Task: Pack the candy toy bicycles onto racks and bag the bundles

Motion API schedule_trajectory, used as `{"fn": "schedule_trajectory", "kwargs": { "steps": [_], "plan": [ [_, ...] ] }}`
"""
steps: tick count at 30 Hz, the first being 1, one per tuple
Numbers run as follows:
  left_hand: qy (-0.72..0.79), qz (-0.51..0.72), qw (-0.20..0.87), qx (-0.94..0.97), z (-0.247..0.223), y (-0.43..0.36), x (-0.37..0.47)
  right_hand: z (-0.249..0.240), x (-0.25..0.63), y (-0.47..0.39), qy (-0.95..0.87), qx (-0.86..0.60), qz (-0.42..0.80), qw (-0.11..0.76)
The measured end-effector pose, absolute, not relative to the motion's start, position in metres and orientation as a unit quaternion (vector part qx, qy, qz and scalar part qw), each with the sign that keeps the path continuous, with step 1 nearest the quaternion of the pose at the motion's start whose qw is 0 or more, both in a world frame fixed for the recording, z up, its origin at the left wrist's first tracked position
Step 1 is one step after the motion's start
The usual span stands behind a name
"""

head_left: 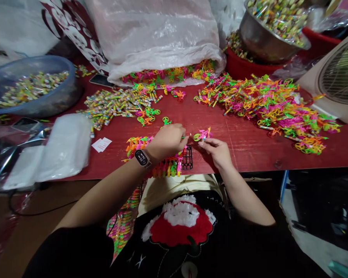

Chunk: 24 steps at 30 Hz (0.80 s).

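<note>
My right hand (pixel 217 152) pinches a small plastic toy bicycle (pixel 203 134) in pink, green and orange, with part of a thin tube at the fingertips. Close to its left, my left hand (pixel 169 141), with a watch (pixel 142 157) on the wrist, has its fingers closed. A small green and white tip shows at those fingers, but most of what they hold is hidden. Below my left hand is a black rack (pixel 187 159) with open holes at its right end. Rows of colourful toy bicycles (pixel 171 168) stand along it, partly covered by my left hand and forearm.
A large heap of toy bicycles (pixel 266 102) lies right, beside a fan (pixel 336 77). Printed tubes (pixel 116 104) are piled left, near a blue basin (pixel 72 83) and clear plastic bags (pixel 66 146). A white sack (pixel 162 34) and a metal bowl (pixel 266 42) stand behind.
</note>
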<state>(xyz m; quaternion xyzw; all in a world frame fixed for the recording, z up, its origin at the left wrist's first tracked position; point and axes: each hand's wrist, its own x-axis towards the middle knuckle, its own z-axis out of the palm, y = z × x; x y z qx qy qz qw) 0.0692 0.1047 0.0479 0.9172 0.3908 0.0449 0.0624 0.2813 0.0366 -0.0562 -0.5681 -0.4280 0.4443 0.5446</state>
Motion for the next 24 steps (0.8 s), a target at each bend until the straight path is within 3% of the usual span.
{"fn": "schedule_trajectory", "kwargs": {
  "steps": [3, 7, 16, 24],
  "plan": [
    [0.397, 0.033, 0.045, 0.916, 0.047, 0.103, 0.072, -0.061, 0.271, 0.018, -0.370, -0.548, 0.490, 0.567],
    [0.412, 0.049, 0.043, 0.909, 0.045, 0.101, 0.075, -0.064, 0.264, 0.005, -0.432, -0.534, 0.472, 0.552],
    [0.416, 0.117, 0.143, 0.891, 0.045, 0.107, 0.063, -0.063, 0.252, -0.020, -0.530, -0.521, 0.423, 0.518],
    [0.372, 0.060, 0.187, 0.907, 0.044, 0.113, 0.059, -0.070, 0.232, -0.024, -0.649, -0.477, 0.369, 0.463]
  ]
}}
